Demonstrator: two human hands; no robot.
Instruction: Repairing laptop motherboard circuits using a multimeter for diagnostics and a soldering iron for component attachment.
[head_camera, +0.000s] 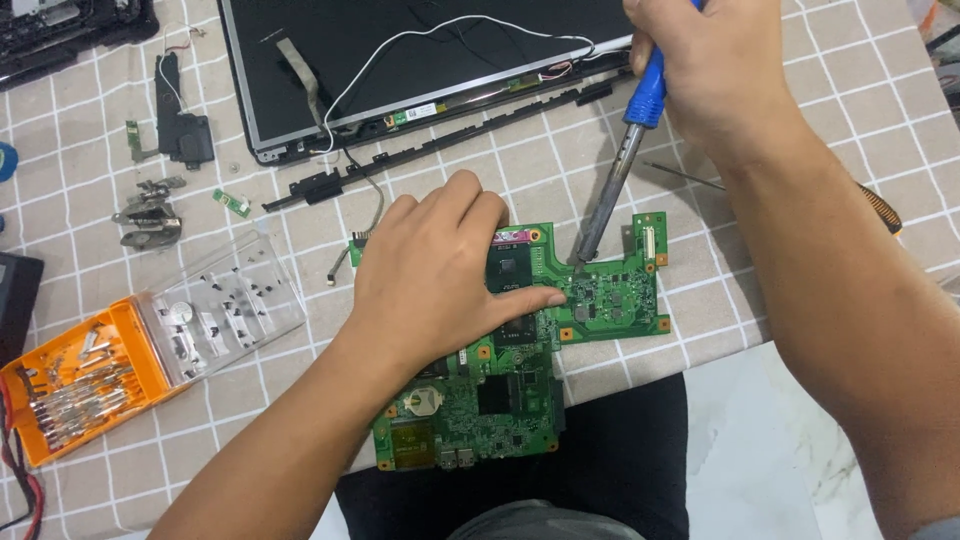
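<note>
A green laptop motherboard (610, 295) lies on the checked tablecloth near the table's front edge. My left hand (435, 275) rests flat on its middle, fingers spread, with the index finger pointing right across the black chip. My right hand (700, 60) grips the blue handle of a soldering iron (612, 180). Its metal tip touches the board's upper edge, just right of my left hand.
A laptop screen panel (420, 60) with loose white wires lies at the back. A long black plastic strip (450, 140) sits before it. At left are an orange bit case (75, 385) with a clear lid holding several screws (225, 305), metal hinges (150, 215) and a black speaker (180, 130).
</note>
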